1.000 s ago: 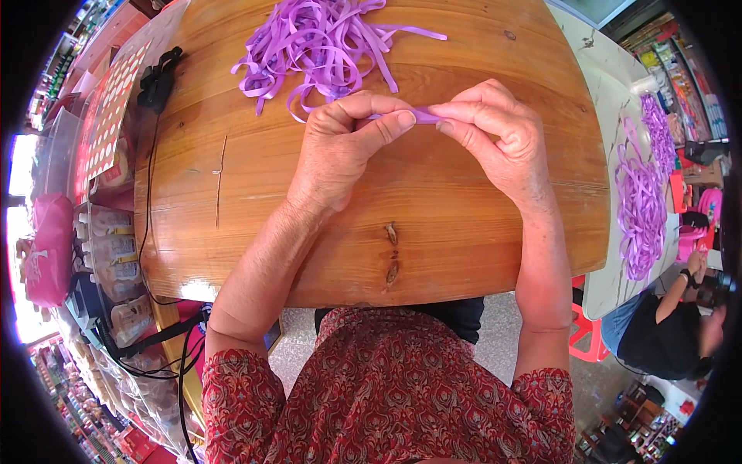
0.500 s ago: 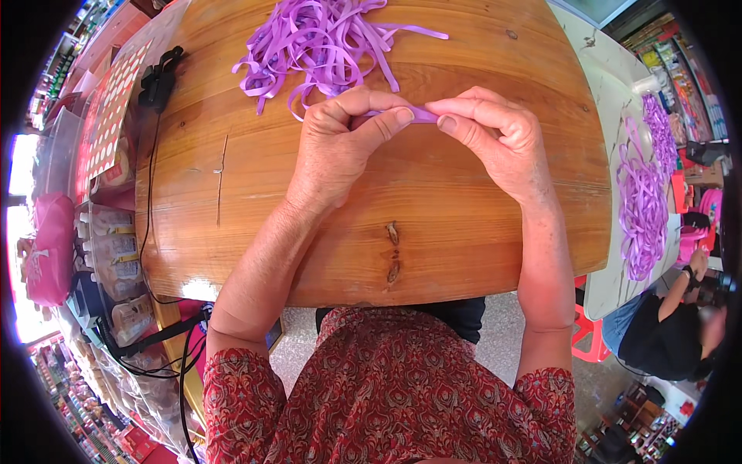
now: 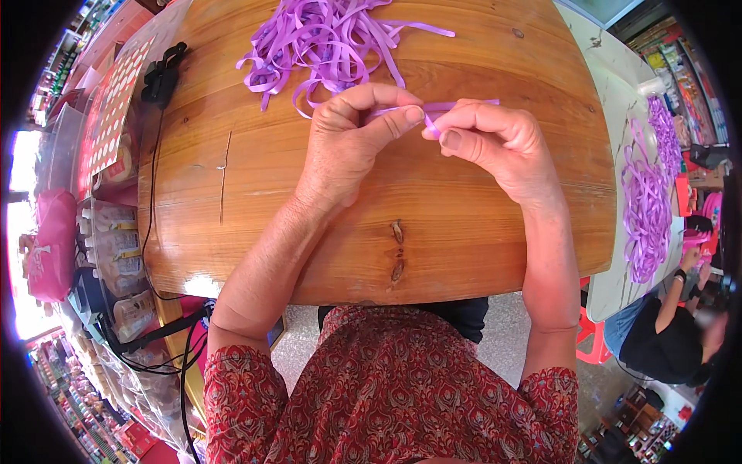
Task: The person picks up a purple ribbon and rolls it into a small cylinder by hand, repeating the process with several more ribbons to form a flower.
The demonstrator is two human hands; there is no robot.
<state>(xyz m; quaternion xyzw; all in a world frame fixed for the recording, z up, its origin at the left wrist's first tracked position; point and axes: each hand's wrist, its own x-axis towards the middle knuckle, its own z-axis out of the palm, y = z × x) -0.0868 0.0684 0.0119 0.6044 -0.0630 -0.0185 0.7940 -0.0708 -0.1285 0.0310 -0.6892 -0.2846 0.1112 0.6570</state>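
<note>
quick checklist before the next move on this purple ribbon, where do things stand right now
1. Left hand grip: thumb and forefinger pinch the ribbon. ok
2. Right hand grip: fingertips pinch the same ribbon right beside the left thumb. ok
3. Free end: a short length sticks out past the right hand's fingers, lying flat. ok
4. Ribbon apart from the pile: the hands hide where it runs. cannot tell
5. Working room: bare table in front of both hands; the black cable lies far to the left. ok
6. Fold or twist between the fingers: hidden by the fingertips. cannot tell
</note>
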